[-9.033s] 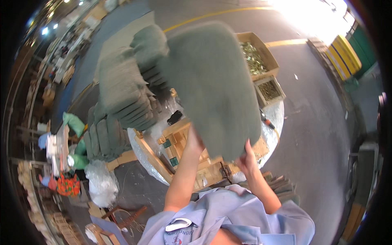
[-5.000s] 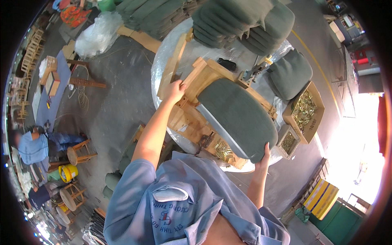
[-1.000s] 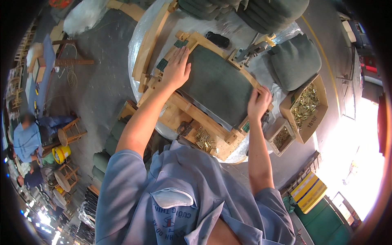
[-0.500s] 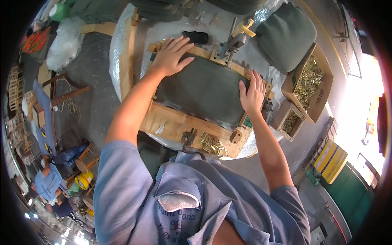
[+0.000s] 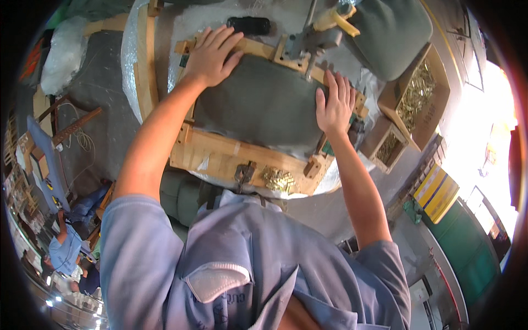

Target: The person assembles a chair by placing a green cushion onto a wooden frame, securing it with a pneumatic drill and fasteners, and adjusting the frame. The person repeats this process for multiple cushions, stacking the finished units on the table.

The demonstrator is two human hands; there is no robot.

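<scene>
Green pad lies flat in a wooden frame on the round tabletop. Left hand presses its far left corner, fingers spread, holding nothing. Right hand rests flat on its right edge, grip wide too. Brass clips sit on the frame's near rail; a second pad and boxes lie to the right.

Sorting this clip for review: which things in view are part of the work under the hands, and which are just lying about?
In hand:
- left hand flat on the green cushion
- right hand on the same cushion
- wooden frame under it

Lying about:
- second green cushion
- cardboard boxes of brass fasteners
- black object
</scene>
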